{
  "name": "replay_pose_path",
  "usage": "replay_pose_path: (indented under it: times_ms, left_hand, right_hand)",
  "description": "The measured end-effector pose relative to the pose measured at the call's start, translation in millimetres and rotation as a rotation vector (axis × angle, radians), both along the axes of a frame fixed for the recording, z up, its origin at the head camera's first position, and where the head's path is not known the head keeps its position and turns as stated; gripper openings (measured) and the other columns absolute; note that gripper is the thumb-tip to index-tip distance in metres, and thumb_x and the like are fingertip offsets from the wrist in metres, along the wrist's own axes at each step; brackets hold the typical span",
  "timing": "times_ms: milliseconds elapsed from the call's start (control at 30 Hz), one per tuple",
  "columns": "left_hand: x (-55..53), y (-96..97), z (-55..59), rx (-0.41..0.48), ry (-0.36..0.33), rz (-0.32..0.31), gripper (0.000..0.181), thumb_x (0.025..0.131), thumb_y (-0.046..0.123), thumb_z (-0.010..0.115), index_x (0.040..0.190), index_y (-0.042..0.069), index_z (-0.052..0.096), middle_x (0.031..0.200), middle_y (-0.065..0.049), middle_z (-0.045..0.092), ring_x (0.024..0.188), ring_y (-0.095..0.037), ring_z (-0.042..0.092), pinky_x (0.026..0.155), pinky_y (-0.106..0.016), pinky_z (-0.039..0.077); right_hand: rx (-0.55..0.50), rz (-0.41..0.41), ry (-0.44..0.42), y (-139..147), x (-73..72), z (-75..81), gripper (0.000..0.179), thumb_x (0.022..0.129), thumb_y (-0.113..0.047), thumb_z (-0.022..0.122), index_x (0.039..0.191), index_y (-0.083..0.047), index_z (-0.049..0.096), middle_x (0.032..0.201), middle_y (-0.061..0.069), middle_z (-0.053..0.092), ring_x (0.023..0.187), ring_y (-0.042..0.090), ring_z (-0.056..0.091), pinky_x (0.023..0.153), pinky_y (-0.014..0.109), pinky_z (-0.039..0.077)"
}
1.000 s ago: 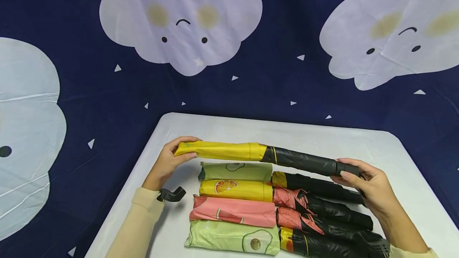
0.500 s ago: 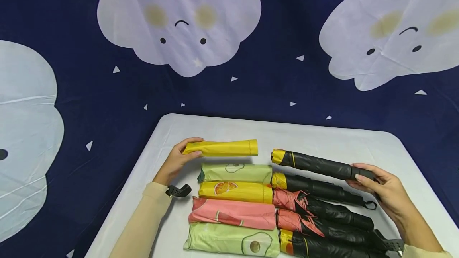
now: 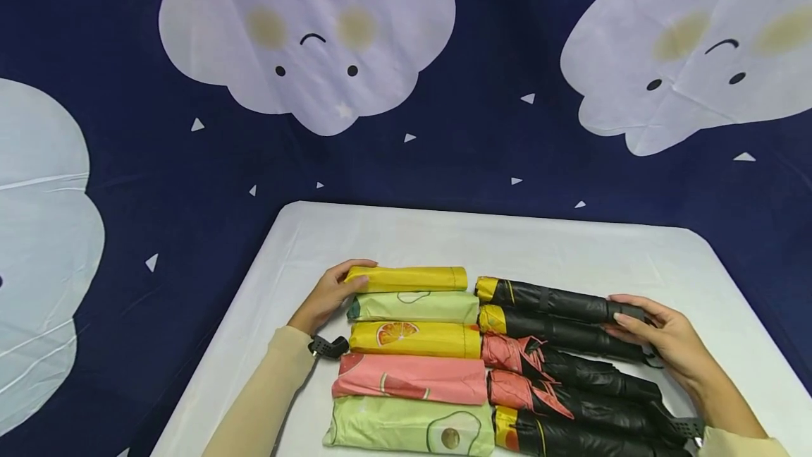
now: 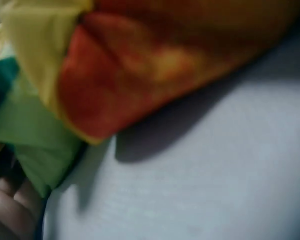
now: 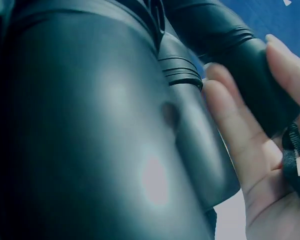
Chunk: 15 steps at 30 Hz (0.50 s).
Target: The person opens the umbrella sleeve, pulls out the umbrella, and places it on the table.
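Observation:
In the head view my left hand (image 3: pixel 331 296) pinches the left end of a yellow umbrella sleeve (image 3: pixel 415 279), low over the back of a row of sleeves. To the right, my right hand (image 3: pixel 666 336) holds a folded black umbrella (image 3: pixel 564 302) with a yellow tip by its handle (image 5: pixel 260 82), between thumb and fingers. A black strap loop (image 5: pixel 296 160) hangs by the palm in the right wrist view. Just in front of these lie a green avocado-print sleeve (image 3: pixel 415 307) and another black umbrella (image 3: pixel 564 330). Fingertips (image 4: pixel 10 212) show at lower left in the left wrist view.
Nearer on the white table (image 3: pixel 507 228) lie a yellow orange-print sleeve (image 3: pixel 438 339), a pink watermelon-print sleeve (image 3: pixel 406 377) and a larger green avocado sleeve (image 3: pixel 380 423). Folded umbrellas (image 3: pixel 590 372) line up to their right. A dark blue cloud-print cloth (image 3: pixel 495 154) stands behind.
The yellow sleeve came off the umbrella as the right hand drew away to the right. Since then both hands have lowered their pieces toward the rows.

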State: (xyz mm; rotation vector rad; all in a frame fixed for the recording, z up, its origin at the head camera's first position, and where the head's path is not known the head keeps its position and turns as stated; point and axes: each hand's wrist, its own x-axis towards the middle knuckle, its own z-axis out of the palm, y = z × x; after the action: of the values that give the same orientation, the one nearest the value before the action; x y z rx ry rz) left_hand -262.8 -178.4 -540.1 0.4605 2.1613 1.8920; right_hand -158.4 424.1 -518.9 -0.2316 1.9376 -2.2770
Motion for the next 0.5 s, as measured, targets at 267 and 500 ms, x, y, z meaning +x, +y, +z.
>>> replay_pose_path:
  times_ms: [267,500]
  left_hand:
    - [-0.1,5.8,12.4,-0.163,0.085,0.065,0.034,0.103,0.037,0.063,0.129,0.016,0.071,0.133,-0.005,0.066,0.124,-0.023,0.057,0.108,-0.046,0.045]
    - [0.4,9.5,16.1,-0.255,0.124,0.003,0.038,0.102,0.032,0.066,0.136,0.016,0.066,0.139,-0.002,0.062,0.129,-0.024,0.056,0.11,-0.049,0.044]
  right_hand:
    - [0.493,-0.048,0.047,-2.8,-3.6,6.0,0.042,0.101,-0.005,0.065,0.142,0.002,0.056,0.124,-0.01,0.068,0.103,0.01,0.07,0.082,0.029,0.06]
    - [0.857,-0.046,0.135,-9.1,-5.6,5.9,0.047,0.099,-0.026,0.071,0.142,-0.013,0.06,0.137,0.002,0.063,0.118,-0.002,0.056,0.084,0.014,0.049]
